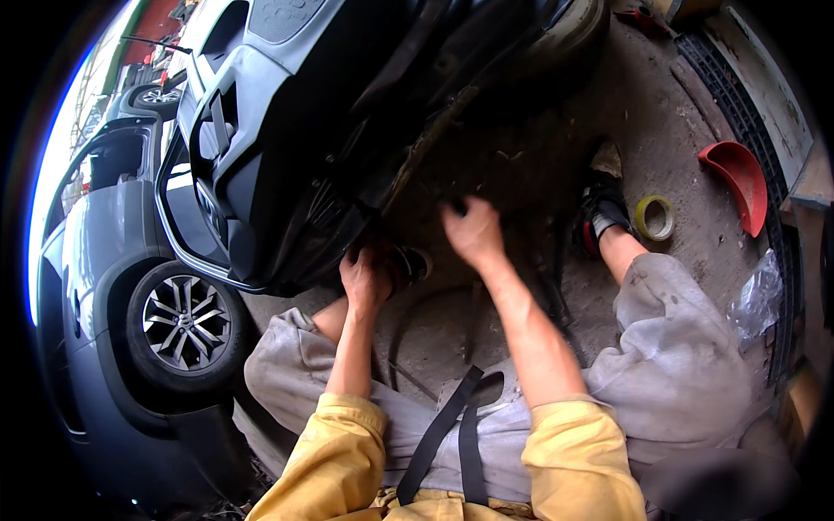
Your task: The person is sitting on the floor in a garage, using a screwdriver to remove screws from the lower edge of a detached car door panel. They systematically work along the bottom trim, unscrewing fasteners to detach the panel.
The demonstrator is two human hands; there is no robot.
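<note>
A car door (287, 104) with grey and black inner trim stands open in front of me. My left hand (363, 276) is at its dark lower edge, with the fingers curled against it and partly hidden in shadow. To the right of it, my right hand (473, 233) is held above the floor, apart from the door. Its fingers are closed round a small dark thing (455, 207) that is too blurred to name. Both forearms come out of yellow sleeves.
A grey car (109, 260) with a spoked wheel (184, 321) stands at the left. On the concrete floor to the right lie a roll of tape (643, 217), a curved red piece (749, 195) and crumpled clear plastic (756, 297). A black ribbed strip (738, 100) runs behind them.
</note>
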